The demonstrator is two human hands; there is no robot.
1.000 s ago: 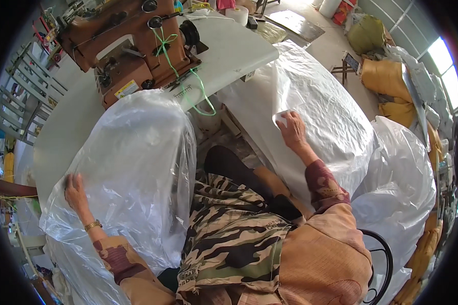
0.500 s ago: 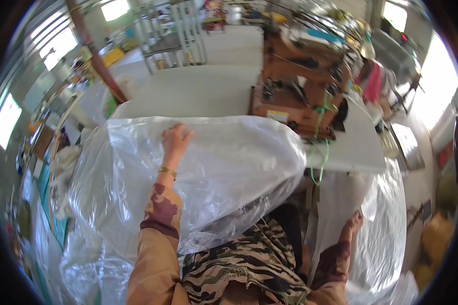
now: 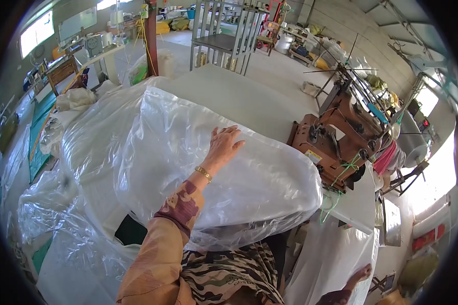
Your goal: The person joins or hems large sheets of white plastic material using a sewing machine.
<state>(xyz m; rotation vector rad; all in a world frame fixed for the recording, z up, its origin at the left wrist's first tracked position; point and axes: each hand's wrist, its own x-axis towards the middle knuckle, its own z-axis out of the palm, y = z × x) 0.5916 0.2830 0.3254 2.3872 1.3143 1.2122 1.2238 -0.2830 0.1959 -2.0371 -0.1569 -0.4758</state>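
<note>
At the far left, a green sheet (image 3: 41,136) lies beyond the left end of the desk (image 3: 229,94), with crumpled white sheeting (image 3: 75,99) just beside it. A reddish-brown post (image 3: 151,43) stands upright beyond the desk's far left corner. A large translucent plastic sheet (image 3: 188,137) covers the left and near parts of the desk; its folds spill past the left end, and its near side droops over the near edge toward a camouflage-patterned apron (image 3: 234,267) on the person's lap. The left hand (image 3: 223,147), with a gold-coloured band (image 3: 203,174) at the wrist, lies over the sheet near its upper border. Its fingers are loosely bent and somewhat spread, the thumb apart from them; whether they pinch any of the film cannot be told. Beyond the desk's far edge stands a grey metal rack (image 3: 216,43) with a dark shelf. A brown sewing machine (image 3: 341,134) occupies the right part of the desk, next to the sheet's rounded right end. Green cord (image 3: 332,207) hangs from the machine toward the near edge. Below the desk's near right corner, white plastic sheeting (image 3: 318,256) hangs down. The right hand (image 3: 360,273) is at its right border, fingers bent; their hold cannot be made out.
</note>
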